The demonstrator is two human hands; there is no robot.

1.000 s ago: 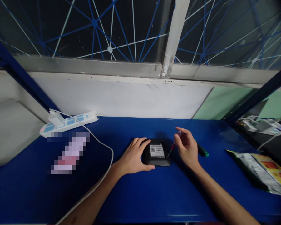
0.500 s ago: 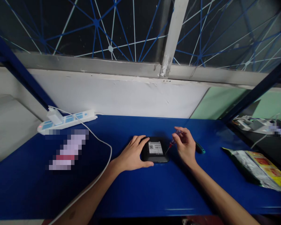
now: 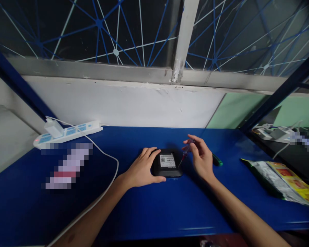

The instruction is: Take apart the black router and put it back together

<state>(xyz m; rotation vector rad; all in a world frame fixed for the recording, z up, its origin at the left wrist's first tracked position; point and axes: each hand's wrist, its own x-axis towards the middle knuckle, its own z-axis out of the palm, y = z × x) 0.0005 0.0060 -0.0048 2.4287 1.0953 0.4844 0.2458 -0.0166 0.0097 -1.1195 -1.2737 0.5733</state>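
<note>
A flat black device point(image 3: 166, 173) with a white printed label lies on the blue table. My left hand point(image 3: 141, 168) is closed around its left side, the fingers at the far edge and the thumb along the near edge. In my right hand point(image 3: 202, 157) is a screwdriver point(image 3: 187, 151) with a clear purplish handle, held between thumb and fingers. It tilts down to the left, and its tip meets the device's right edge. Whether the tip sits in a screw is too small to tell. Just behind my right hand lies a green-and-black handled tool point(image 3: 217, 160), partly hidden.
A white power strip point(image 3: 72, 132) with a plugged-in charger point(image 3: 54, 127) stands at the back left. Its white cable point(image 3: 115, 164) runs across the table and over my left forearm. A pixelated item point(image 3: 69, 166) lies at left, a shiny food packet point(image 3: 280, 180) at right.
The view has swung slightly to the right, so everything appears further left. My right fingers have shifted a little on the screwdriver handle. My left hand still holds the device.
</note>
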